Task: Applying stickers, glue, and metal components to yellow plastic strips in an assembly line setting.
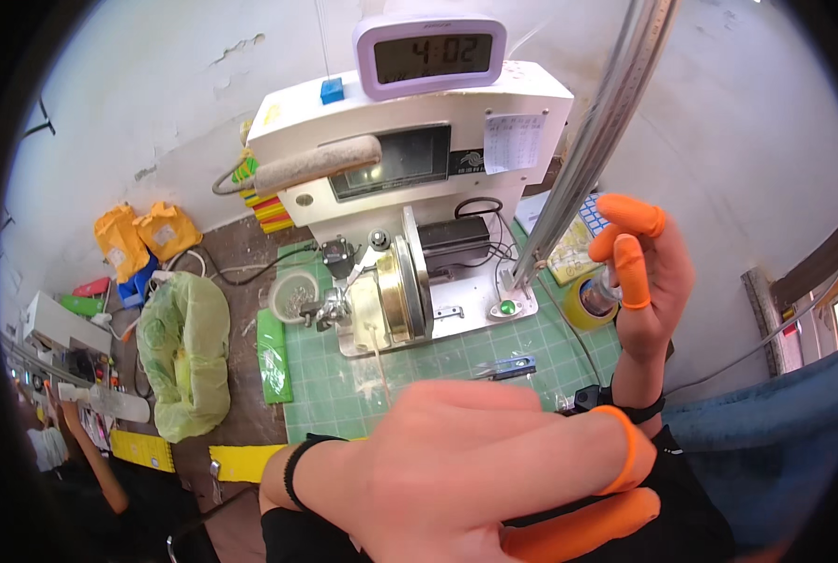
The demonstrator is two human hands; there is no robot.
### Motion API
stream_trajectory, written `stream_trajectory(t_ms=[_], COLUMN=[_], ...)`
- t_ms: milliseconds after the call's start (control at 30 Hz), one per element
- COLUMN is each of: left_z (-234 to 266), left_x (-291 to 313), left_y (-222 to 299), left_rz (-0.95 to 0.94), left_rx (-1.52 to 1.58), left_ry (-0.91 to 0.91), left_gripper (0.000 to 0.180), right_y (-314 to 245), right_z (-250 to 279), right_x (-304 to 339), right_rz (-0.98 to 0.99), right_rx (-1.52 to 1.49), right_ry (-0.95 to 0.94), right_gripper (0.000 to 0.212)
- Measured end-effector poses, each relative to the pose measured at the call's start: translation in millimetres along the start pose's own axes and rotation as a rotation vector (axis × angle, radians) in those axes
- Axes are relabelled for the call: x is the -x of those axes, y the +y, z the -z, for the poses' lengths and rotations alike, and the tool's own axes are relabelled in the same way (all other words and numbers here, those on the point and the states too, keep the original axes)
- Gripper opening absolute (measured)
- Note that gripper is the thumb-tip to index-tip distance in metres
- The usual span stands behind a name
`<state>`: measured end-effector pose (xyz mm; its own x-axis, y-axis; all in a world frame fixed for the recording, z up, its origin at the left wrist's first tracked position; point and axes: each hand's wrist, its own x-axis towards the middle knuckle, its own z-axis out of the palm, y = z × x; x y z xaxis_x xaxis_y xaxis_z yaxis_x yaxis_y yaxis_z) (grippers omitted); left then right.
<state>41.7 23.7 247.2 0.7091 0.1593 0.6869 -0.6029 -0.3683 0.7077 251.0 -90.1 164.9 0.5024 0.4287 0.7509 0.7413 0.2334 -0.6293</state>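
Observation:
My left hand (438, 460) is large in the foreground, back toward me, fingers pointing right. Orange finger cots cover its thumb and forefinger, which are bent close together; anything between their tips is hidden. To the right, my right hand (658, 267) is raised beside a metal upright (593, 141). Its cotted fingers are curled with thumb and forefinger close, and I cannot make out what they hold. Beyond my left hand stands a white bench machine (405, 220) with a brass-coloured wheel (396, 291) and a small clamp head (330, 308). A thin pale rod (381, 361) slants below the wheel.
A green gridded mat (438, 366) lies under the machine. A digital clock (430, 56) sits on top. Left are a clear bowl (294, 296) of small parts, a green packet (274, 357) and a bag-lined container (184, 357). Tweezers (513, 368) and a yellow-sided jar (590, 302) lie right. Another person's arm (95, 455) shows far left.

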Motion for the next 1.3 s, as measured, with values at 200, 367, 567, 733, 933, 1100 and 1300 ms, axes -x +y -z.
stream_trajectory(t_ms=[200, 367, 567, 733, 933, 1100, 1300], left_z=[20, 8, 28, 26, 28, 20, 32], left_x=[-7, 10, 13, 8, 33, 26, 72], left_y=[-74, -62, -51, -55, -39, -42, -52], left_rz=[-0.482, -0.337, -0.185, -0.062, 0.045, 0.072, 0.193], left_rx=[0.991, 1.059, 1.094, 1.166, 1.227, 1.3, 0.712], left_ry=[-0.346, -0.257, -0.113, -0.012, 0.028, 0.015, 0.277], left_gripper=[0.034, 0.033, 0.032, 0.031, 0.031, 0.03, 0.04], right_y=[12, 12, 8, 15, 22, 28, 26], right_z=[-13, -3, -4, 8, 14, 17, 8], right_x=[2, 5, 2, -2, -37, -62, -74], right_rz=[0.012, -0.051, -0.068, -0.016, 0.035, 0.135, 0.109], right_rx=[-0.026, -0.053, -0.043, -0.011, -0.013, 0.126, 0.203], right_ry=[-0.083, -0.025, -0.012, 0.015, 0.155, 0.258, 0.254], right_gripper=[0.025, 0.026, 0.024, 0.027, 0.029, 0.031, 0.023])
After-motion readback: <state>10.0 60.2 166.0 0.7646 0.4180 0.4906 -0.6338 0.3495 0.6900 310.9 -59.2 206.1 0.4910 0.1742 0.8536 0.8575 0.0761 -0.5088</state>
